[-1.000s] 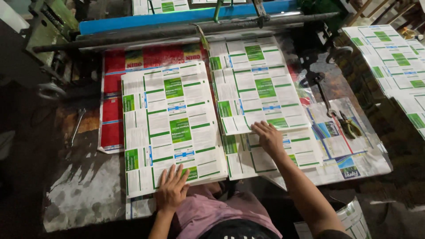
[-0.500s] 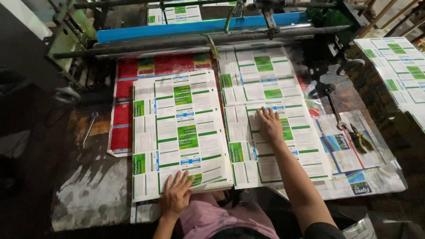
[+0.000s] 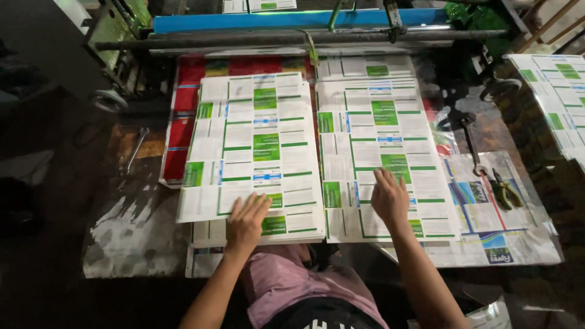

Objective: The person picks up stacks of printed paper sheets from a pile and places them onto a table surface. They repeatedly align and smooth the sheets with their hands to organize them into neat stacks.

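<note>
Nearest to me is my lap in a pink garment [image 3: 286, 283], right under the table's front edge. My left hand [image 3: 247, 220] lies flat and released, fingers spread, on the near edge of the left stack of printed sheets [image 3: 253, 146], white sheets with green blocks and thin blue bands. It grips nothing; the palm just presses on the top sheet. My right hand [image 3: 389, 198] is likewise open and flat, fingers pointing away from me, resting on the lower middle of the right stack of printed sheets [image 3: 381, 140], which bears the same green and white print. The two stacks lie side by side, just beside each other with a narrow seam between, on the worn metal table [image 3: 131, 234]. Under the right stack's near corner lie loose sheets with blue pictures [image 3: 487, 225], and on them a pair of pliers [image 3: 503, 192] with a long wrench [image 3: 472, 146] just beside it. Another slim tool [image 3: 137, 149] lies on the bare table left of the stacks. Beneath the left stack red printed sheets [image 3: 183, 116] poke out toward the far side. Beyond the stacks a grey metal bar [image 3: 274, 41] crosses the machine, with a blue rail [image 3: 274, 21] behind it. Well apart, at far right, stands another pile of green and white sheets [image 3: 557, 91]
</note>
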